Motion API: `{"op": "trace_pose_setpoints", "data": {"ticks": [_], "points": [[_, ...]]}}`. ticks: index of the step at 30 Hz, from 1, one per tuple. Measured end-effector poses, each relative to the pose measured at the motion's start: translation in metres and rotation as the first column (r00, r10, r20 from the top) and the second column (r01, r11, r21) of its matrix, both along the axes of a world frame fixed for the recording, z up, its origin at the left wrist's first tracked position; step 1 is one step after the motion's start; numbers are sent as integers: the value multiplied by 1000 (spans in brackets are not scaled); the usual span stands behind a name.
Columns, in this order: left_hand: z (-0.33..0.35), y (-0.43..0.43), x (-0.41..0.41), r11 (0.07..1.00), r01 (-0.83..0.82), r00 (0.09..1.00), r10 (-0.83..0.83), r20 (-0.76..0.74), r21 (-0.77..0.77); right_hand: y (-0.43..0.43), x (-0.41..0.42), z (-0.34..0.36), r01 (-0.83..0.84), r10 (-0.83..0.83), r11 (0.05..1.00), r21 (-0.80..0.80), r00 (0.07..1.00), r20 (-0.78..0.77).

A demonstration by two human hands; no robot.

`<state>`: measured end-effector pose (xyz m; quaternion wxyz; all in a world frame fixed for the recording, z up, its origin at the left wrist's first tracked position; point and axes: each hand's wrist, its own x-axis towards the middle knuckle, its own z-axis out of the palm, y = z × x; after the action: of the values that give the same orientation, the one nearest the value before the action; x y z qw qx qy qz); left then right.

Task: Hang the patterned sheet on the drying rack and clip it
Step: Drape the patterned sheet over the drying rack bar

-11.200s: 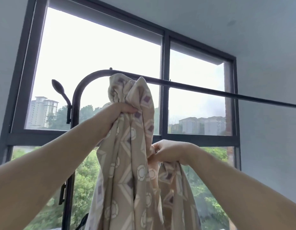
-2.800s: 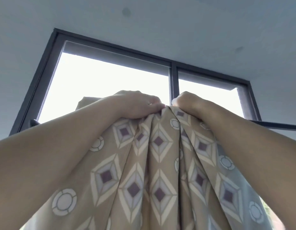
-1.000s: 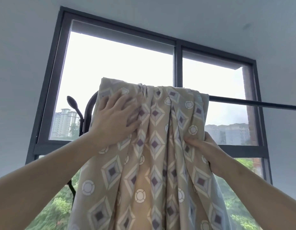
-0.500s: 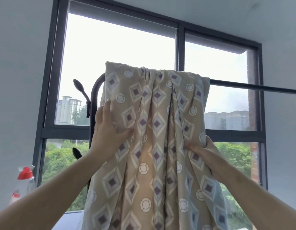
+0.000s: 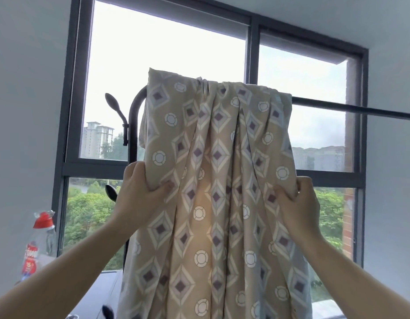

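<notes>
Hanging over the top bar of the drying rack (image 5: 351, 107), what did the patterned sheet (image 5: 213, 157) conceal?
— Most of that bar and part of the upright. The sheet's lower end ran out of frame.
— Grip state and clearance?
— Left hand (image 5: 139, 199) pinched the sheet's left edge, thumb in front. Right hand (image 5: 300, 208) clamped the right edge. Bare bar extended to the right, across the window (image 5: 252, 54).
— Legible text?
— Bottle (image 5: 39, 245) at lower left: red cap, red label, print too blurred to read.
</notes>
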<state>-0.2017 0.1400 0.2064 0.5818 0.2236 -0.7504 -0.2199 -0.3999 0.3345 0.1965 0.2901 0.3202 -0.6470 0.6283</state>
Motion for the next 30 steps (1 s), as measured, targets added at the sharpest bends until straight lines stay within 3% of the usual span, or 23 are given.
{"op": "trace_pose_setpoints", "data": {"ticks": [4,7,12,13,15,17,18,20,22,24,27,30], "points": [[-9,0,-4,944,281,959,-271,-81,173,-3,1,-9,-252,225,963,98,948,223],[-12,-3,-7,915,327,945,-311,-103,237,-4,2,-18,-350,304,931,104,900,313],[-16,5,-2,979,138,990,-134,-42,151,-8,2,-23,-273,241,958,94,935,260],[-16,9,-1,977,170,985,-166,-46,126,-9,2,-24,-271,241,958,97,939,247],[-20,14,1,893,416,909,-413,-56,169,-11,1,-27,-335,308,939,77,920,242],[-25,19,0,698,640,753,-653,-80,320,-13,0,-29,-485,477,873,-51,828,295],[-29,18,-2,654,652,725,-685,-64,385,-13,-2,-30,-544,546,833,-105,773,324],[-33,11,-6,675,597,753,-658,-11,433,-14,-8,-33,-614,610,779,-126,698,374],[-32,7,-7,724,510,823,-568,-19,464,-12,-14,-35,-675,612,736,-46,636,470],[-33,4,-9,701,488,840,-539,-62,520,-7,-14,-37,-773,631,634,12,527,569],[-35,0,-11,628,563,791,-598,-130,536,0,-13,-47,-869,671,495,4,385,633],[-41,-8,-12,527,652,680,-724,-114,545,4,-20,-65,-892,673,451,-38,312,671]]}}
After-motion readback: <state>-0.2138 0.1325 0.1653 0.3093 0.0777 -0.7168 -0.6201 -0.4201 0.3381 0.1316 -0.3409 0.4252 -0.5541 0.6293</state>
